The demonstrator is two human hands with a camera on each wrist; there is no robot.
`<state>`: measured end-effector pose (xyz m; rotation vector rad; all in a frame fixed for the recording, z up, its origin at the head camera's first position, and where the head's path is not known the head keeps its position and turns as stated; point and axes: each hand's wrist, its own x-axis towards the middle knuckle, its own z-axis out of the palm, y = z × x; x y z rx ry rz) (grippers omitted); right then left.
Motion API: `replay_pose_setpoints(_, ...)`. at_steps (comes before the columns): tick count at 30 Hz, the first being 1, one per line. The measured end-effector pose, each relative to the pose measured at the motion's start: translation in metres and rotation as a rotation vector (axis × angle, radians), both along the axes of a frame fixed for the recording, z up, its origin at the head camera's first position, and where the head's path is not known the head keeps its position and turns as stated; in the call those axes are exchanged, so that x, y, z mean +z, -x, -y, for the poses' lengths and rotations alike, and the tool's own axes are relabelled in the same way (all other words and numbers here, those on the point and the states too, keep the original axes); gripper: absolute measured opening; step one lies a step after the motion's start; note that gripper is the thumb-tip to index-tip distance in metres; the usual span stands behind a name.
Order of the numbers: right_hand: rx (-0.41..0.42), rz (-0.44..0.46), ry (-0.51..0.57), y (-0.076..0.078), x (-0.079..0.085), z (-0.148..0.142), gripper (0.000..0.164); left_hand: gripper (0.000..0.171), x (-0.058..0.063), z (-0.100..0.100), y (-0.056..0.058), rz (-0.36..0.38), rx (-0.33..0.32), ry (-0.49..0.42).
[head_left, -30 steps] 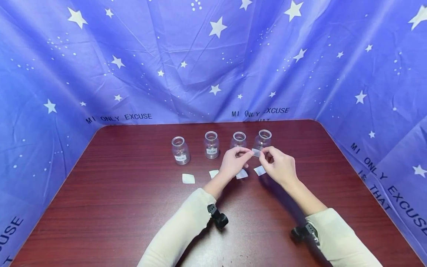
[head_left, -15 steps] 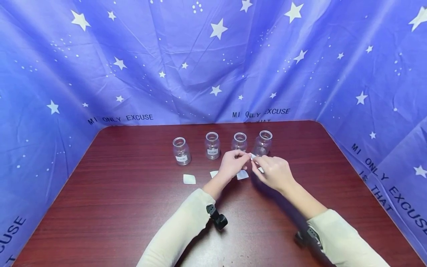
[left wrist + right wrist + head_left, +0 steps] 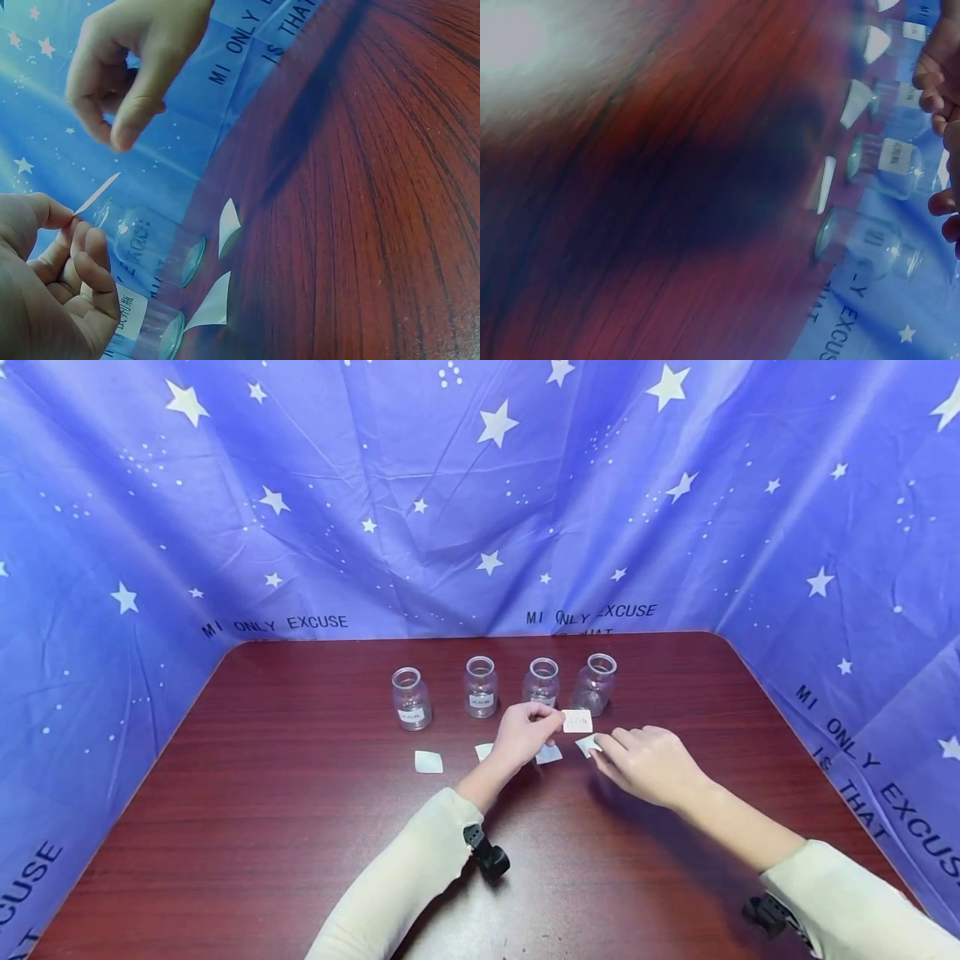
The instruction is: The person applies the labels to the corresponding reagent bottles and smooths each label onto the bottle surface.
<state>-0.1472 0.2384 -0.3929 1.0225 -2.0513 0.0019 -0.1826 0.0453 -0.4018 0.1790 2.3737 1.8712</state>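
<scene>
My left hand pinches a small white label by its edge between thumb and index finger. Printing shows on the face turned to the head view; in the left wrist view the label is nearly edge-on. To the right, my right hand is apart from the label, fingers loosely curled, with nothing visible between them. Behind the label stands an unlabelled clear glass jar. A white paper piece lies on the table, overlapped by the right fingertips in the head view.
Left of that jar stand three more glass jars bearing white labels, including the leftmost jar. Several white paper pieces lie in front of the row, such as one paper piece. A blue starry curtain encloses the wooden table.
My right hand has let go of the label and moved right and toward me. The label, crumpled-looking between both hands before, now faces the head view flat, in my left hand alone.
</scene>
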Motion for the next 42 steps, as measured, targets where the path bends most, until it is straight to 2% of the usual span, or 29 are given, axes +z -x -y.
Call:
replay_pose_setpoints(3,-0.042,0.063,0.029,0.000,-0.002,-0.008,0.030,0.020,0.000,0.000,-0.001,-0.004,-0.001,-0.002)
replay_pose_setpoints(7,-0.144,0.212,0.158,0.000,-0.003,-0.013,0.015,0.019,-0.001,-0.001,-0.001,-0.021,-0.013,0.005)
replay_pose_setpoints(10,-0.236,0.390,0.260,-0.001,-0.001,-0.013,0.007,0.018,-0.003,-0.003,-0.001,-0.035,-0.028,0.003)
replay_pose_setpoints(13,-0.314,0.615,0.364,0.000,0.003,-0.011,0.010,0.017,-0.004,-0.005,-0.002,-0.053,-0.045,-0.008)
replay_pose_setpoints(17,-0.317,0.887,0.512,0.004,0.007,-0.008,0.021,0.017,-0.005,-0.008,-0.002,-0.080,-0.064,-0.026)
replay_pose_setpoints(19,-0.293,0.980,0.574,0.007,0.007,-0.008,0.023,0.017,-0.005,-0.010,-0.002,-0.092,-0.073,-0.030)
replay_pose_setpoints(21,-0.279,1.035,0.620,0.009,0.007,-0.009,0.023,0.018,-0.007,-0.012,-0.001,-0.107,-0.078,-0.033)
replay_pose_setpoints(25,-0.287,1.079,0.665,0.012,0.007,-0.012,0.019,0.019,-0.009,-0.016,0.000,-0.134,-0.097,-0.011)
replay_pose_setpoints(32,-0.312,1.052,0.648,0.015,0.002,-0.019,0.020,0.016,-0.012,-0.023,0.002,-0.222,-0.129,0.100)
replay_pose_setpoints(38,-0.322,0.973,0.609,0.021,-0.006,-0.024,0.016,0.013,-0.017,-0.030,0.007,-0.272,-0.074,0.252)
replay_pose_setpoints(42,-0.314,0.932,0.601,0.027,-0.011,-0.029,0.014,0.013,-0.017,-0.035,0.009,-0.293,-0.027,0.341)
